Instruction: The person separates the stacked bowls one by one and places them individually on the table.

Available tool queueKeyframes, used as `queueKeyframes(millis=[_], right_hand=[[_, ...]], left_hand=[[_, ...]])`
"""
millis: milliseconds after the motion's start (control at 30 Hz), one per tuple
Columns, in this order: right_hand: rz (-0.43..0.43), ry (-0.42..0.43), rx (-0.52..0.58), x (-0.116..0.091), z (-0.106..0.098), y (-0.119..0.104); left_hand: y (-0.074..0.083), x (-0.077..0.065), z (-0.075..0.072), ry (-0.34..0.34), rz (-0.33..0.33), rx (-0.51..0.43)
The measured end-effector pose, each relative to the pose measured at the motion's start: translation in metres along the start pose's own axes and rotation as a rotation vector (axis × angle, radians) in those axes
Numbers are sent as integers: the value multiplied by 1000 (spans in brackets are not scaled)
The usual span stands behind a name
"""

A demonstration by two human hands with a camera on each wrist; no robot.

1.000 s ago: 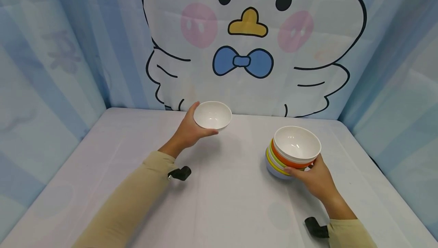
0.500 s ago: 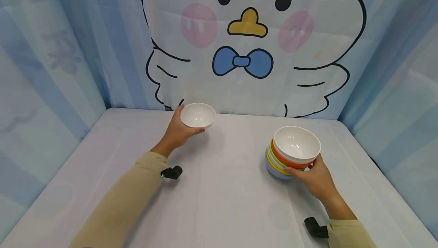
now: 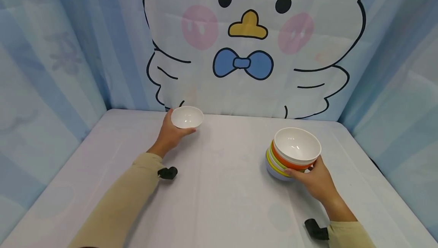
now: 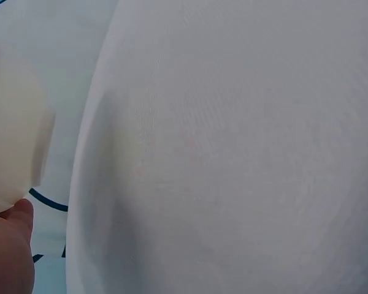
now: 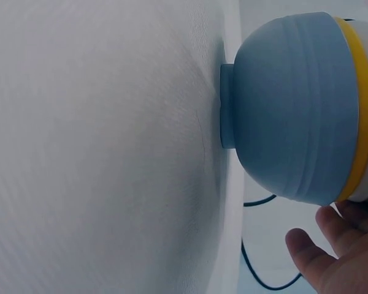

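Observation:
A white bowl [image 3: 187,117] is held by its left side in my left hand [image 3: 169,132], near the table's far edge. The thumb lies along the bowl's near side. In the left wrist view the bowl's pale underside [image 4: 15,135] and foot ring show apart from the cloth. My right hand [image 3: 316,179] grips a stack of nested bowls [image 3: 289,160], thumb in front and fingers at the right side. A white bowl tops this stack, with orange, green, white and yellow rims below. The lowest, a blue bowl [image 5: 294,110], has its foot at the cloth.
A white cloth covers the table [image 3: 226,194]. Behind it hangs a curtain [image 3: 246,96] with a cartoon face and a blue bow tie, and blue curtains [image 3: 44,69] close both sides. A black wrist mount [image 3: 167,172] sticks out from the left sleeve.
My left hand has moved left and slightly lower in the head view with the white bowl in it. The right hand and the stack have stayed in place.

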State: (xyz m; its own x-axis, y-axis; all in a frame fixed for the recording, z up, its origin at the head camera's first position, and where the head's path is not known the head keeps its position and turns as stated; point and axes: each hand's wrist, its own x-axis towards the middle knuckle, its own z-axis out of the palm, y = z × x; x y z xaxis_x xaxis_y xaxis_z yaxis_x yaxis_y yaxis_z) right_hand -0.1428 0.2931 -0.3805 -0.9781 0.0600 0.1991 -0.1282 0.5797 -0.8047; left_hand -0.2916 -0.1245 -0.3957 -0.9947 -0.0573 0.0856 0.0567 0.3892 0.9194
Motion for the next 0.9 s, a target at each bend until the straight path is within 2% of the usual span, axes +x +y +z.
queueKeyframes(millis=[167,400,767,900], right_hand=[[0,-1,-1,0,0,0],[-4,-2,-3,-1,0,1],[9,-1,-15,-1,0,0],[14,-1,-16,0,0,0]], left_hand=[[-8,2,-2,25,-21,-10],[-17,5,-1,27,-28,-11],[-24,8,-5,25,-41,-30],[-25,9,-7,37,-68,-21]])
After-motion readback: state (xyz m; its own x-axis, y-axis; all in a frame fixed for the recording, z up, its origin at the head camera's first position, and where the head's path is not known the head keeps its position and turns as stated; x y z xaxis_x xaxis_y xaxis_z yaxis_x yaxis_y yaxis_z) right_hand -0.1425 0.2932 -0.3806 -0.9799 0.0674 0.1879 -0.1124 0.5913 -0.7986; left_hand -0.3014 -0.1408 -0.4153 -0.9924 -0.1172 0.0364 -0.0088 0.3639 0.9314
